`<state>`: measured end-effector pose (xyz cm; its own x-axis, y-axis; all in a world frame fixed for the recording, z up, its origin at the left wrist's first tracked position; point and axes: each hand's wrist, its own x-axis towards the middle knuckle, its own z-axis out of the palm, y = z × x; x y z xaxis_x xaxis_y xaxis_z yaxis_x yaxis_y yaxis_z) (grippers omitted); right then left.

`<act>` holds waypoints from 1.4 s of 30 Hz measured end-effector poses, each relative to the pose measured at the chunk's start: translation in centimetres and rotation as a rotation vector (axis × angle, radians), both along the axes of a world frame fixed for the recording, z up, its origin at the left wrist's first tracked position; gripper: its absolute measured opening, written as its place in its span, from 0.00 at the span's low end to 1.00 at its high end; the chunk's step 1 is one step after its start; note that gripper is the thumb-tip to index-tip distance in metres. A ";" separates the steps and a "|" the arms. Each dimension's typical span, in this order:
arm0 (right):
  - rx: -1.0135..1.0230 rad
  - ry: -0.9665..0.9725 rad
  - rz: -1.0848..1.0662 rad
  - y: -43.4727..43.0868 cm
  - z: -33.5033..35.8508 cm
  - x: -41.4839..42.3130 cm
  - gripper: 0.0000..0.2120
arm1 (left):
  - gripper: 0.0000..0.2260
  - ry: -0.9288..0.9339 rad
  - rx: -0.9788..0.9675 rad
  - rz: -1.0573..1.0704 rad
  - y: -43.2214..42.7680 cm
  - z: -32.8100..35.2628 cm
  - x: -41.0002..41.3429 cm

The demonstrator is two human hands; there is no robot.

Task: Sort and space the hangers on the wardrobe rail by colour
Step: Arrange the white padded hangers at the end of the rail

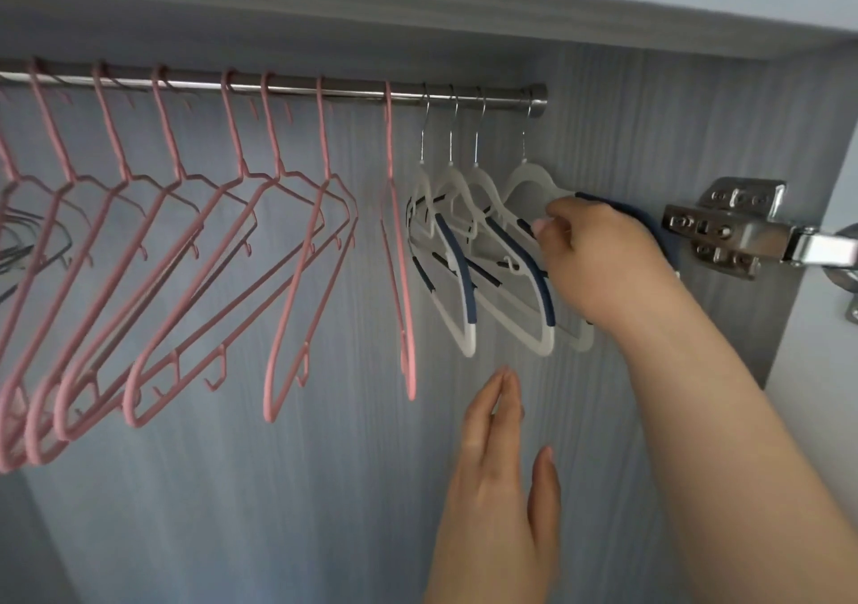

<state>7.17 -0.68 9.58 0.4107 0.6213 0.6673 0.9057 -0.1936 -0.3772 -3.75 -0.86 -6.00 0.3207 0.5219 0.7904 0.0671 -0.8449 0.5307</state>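
The rightmost white plastic hanger with navy grips point(528, 175), at the 3 o'clock end of the steel rail point(288, 88), is gripped in the curled fingers of the right hand point(599, 255). The left hand point(499, 473), at 6 o'clock below, is held flat with fingers straight and together.

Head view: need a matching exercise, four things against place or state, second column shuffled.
Things:
1. pink hangers
2. white hangers
3. right hand
4. left hand

Place or state:
A. open, fingers straight, below the hangers, holding nothing
B. left and middle of the rail
C. right end of the rail
D. grips the rightmost white hanger

Pairs: 1-B, 2-C, 3-D, 4-A
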 end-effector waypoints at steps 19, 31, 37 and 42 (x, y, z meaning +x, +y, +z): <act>-0.022 -0.010 0.470 0.5 -3.7 -10.1 0.20 | 0.18 0.084 -0.232 0.317 3.0 4.7 -5.4; -0.037 0.573 0.561 4.4 -4.1 -9.8 0.27 | 0.23 -0.095 -0.242 0.221 2.5 4.1 -6.0; 0.005 0.679 0.633 4.9 -3.9 -10.7 0.29 | 0.24 -0.128 -0.200 0.253 2.9 4.2 -6.8; 0.018 0.695 0.639 5.3 -4.3 -10.8 0.28 | 0.23 -0.130 -0.198 0.259 3.2 3.9 -6.9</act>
